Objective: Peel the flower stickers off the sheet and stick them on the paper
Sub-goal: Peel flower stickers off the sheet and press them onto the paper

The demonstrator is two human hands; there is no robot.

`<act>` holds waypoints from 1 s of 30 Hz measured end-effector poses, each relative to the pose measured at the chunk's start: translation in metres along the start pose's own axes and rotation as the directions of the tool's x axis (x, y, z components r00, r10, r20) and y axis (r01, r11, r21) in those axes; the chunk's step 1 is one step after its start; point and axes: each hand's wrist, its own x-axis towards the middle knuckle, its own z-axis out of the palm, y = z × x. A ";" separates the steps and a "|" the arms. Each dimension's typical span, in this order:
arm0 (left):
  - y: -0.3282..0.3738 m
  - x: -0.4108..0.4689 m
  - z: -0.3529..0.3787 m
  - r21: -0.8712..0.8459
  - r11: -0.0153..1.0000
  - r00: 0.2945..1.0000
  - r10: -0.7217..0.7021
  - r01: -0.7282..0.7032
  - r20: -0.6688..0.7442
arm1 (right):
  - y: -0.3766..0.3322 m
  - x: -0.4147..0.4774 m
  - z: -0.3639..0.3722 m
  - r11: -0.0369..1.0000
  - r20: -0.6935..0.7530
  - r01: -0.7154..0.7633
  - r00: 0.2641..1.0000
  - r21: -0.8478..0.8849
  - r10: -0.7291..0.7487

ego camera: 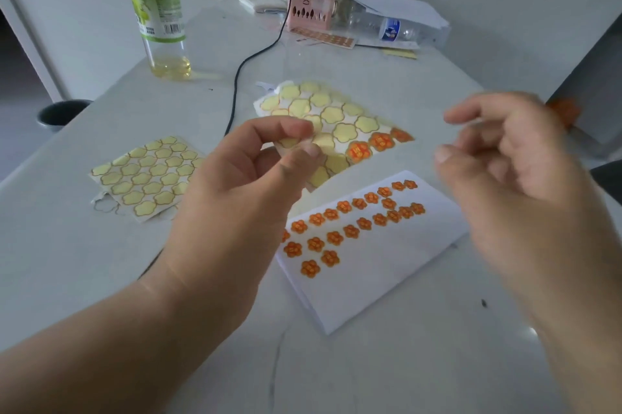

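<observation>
1 sticker sheet [336, 117] is pinched near its lower edge between the thumb and forefinger of the left hand [235, 191] and is held just above the table. The right hand [515, 184] is raised beside it, blurred, with its fingers loosely curled and its thumb apart from the forefinger. Whether anything is held there cannot be told, though an orange blur [565, 112] is seen at its far edge.

On the held sheet only 3 orange flower stickers [382, 141] are left, at the right end; every other space is bare yellow backing. Roughly 20 stuck flowers [335, 238] are set in uneven rows on the white paper [370, 296], which is laid flat below the hands. A spent sheet [148, 174] is laid to the left. This sheet is judged nearly finished.

On the pale table [101, 279] are also seen a tall bottle [158, 9] of yellowish liquid, a black cable [235, 83], a pink pen holder [313, 6] and a clear bottle [397, 30] on its side. A white wall is seen behind, and a dark bin [60, 114] at the left.
</observation>
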 end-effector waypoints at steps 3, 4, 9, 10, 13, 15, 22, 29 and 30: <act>0.003 -0.003 0.003 -0.077 0.995 0.994 0.077 -0.071 0.075 | -0.011 -0.007 0.007 0.985 0.137 0.138 0.983 -0.108 -0.123; 0.003 -0.005 0.003 -0.079 0.993 0.992 0.090 -0.083 0.088 | -0.012 -0.008 0.009 0.972 0.165 0.175 0.975 -0.158 -0.149; 0.000 -0.006 0.001 0.166 0.967 0.976 0.172 -0.193 0.132 | -0.015 -0.010 0.012 0.968 0.128 0.208 0.973 -0.139 -0.191; 0.000 -0.007 0.001 0.234 0.945 0.970 0.199 -0.228 0.141 | -0.015 -0.010 0.013 0.971 0.120 0.209 0.973 -0.119 -0.195; 0.001 -0.008 0.002 0.297 0.903 0.947 0.263 -0.309 0.184 | -0.014 -0.011 0.017 0.981 0.130 0.188 0.975 -0.056 -0.179; 0.003 -0.010 0.003 0.324 0.887 0.941 0.279 -0.328 0.191 | -0.011 -0.012 0.020 0.988 0.143 0.148 0.980 -0.040 -0.141; 0.009 -0.011 0.006 0.583 0.716 0.920 0.350 -0.384 0.177 | -0.010 -0.011 0.022 0.954 0.199 0.218 0.964 -0.207 -0.177; 0.009 -0.013 0.004 0.593 0.722 0.930 0.334 -0.357 0.154 | -0.015 -0.013 0.017 0.912 0.135 0.336 0.941 -0.234 -0.312; 0.008 -0.013 0.004 0.598 0.721 0.932 0.329 -0.351 0.151 | -0.016 -0.013 0.018 0.897 0.128 0.365 0.930 -0.248 -0.344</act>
